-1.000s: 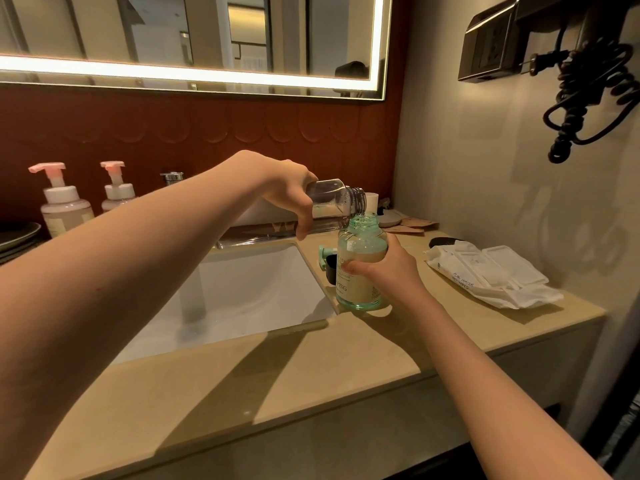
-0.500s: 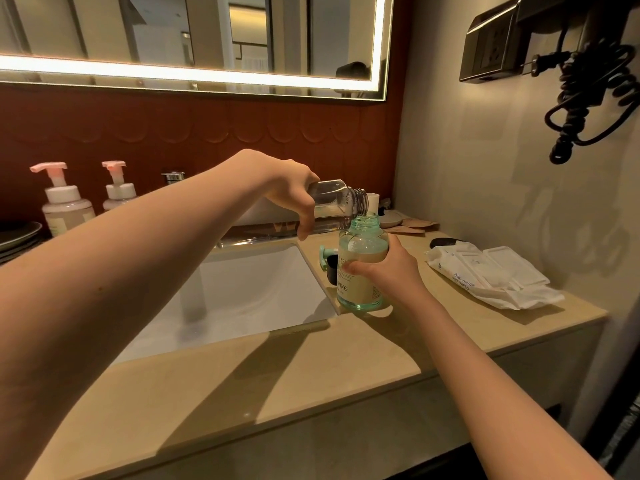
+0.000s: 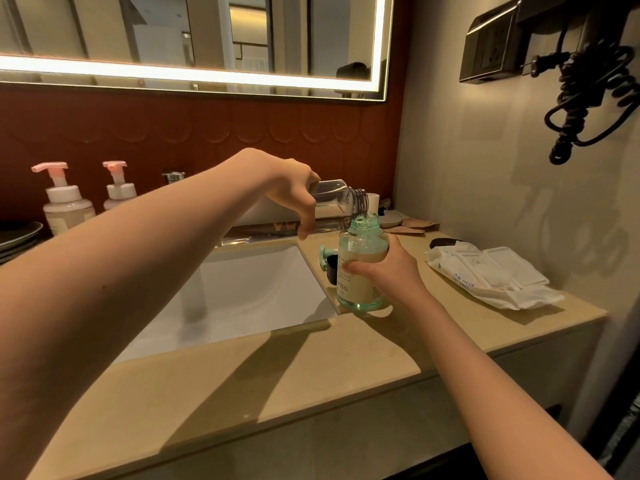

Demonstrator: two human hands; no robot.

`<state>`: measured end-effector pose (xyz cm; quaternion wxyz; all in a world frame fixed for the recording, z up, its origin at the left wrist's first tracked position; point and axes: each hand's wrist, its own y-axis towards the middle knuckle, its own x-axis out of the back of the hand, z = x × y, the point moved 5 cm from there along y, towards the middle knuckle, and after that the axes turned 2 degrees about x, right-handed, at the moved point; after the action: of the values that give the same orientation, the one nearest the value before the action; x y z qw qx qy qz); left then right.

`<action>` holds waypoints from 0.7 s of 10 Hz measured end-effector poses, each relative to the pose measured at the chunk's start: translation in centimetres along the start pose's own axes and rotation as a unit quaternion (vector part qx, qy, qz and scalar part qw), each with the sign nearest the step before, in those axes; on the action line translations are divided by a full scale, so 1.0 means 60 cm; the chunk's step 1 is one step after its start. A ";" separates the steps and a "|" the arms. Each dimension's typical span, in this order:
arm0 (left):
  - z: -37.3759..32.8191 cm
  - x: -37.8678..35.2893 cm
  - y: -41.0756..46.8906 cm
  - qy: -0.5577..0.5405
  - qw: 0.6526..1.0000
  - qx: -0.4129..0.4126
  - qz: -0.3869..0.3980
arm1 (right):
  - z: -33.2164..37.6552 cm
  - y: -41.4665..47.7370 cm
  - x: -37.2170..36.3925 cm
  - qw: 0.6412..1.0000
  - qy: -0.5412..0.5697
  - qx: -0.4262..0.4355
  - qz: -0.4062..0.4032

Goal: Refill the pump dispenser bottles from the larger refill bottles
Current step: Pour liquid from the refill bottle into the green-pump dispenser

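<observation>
A green-tinted glass dispenser bottle stands open on the beige counter at the sink's right edge. My right hand grips its middle. My left hand holds a clear refill bottle tipped on its side, its threaded mouth right over the green bottle's neck. Clear liquid lies in the tipped bottle. The green pump head lies on the counter just behind the green bottle, next to a dark cap.
Two white pump bottles with pink pumps stand at the back left, beside dark plates. The white sink basin is left of the bottle. A pack of wet wipes lies on the right. A hairdryer cord hangs on the wall.
</observation>
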<state>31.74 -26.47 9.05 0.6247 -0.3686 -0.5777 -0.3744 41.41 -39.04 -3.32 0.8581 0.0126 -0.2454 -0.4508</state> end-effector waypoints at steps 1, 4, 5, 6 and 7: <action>0.000 -0.002 0.000 -0.004 1.000 -0.002 0.000 | -0.002 0.001 0.000 1.000 0.000 0.000 0.000; 0.001 0.000 -0.002 -0.007 1.000 -0.004 0.001 | -0.002 0.001 -0.001 1.000 0.004 -0.002 0.000; 0.000 0.000 -0.001 -0.010 1.000 -0.004 0.000 | -0.001 0.000 -0.001 1.000 0.004 -0.002 0.001; 0.002 -0.003 -0.001 -0.014 1.000 -0.004 0.000 | 0.000 0.000 0.000 1.000 0.004 -0.002 0.000; 0.002 -0.001 -0.002 -0.013 1.000 -0.005 0.001 | 0.000 0.000 -0.001 1.000 0.005 -0.002 0.001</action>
<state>31.58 -26.45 9.00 0.6155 -0.3770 -0.5839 -0.3717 41.37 -39.00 -3.31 0.8600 0.0125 -0.2403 -0.4500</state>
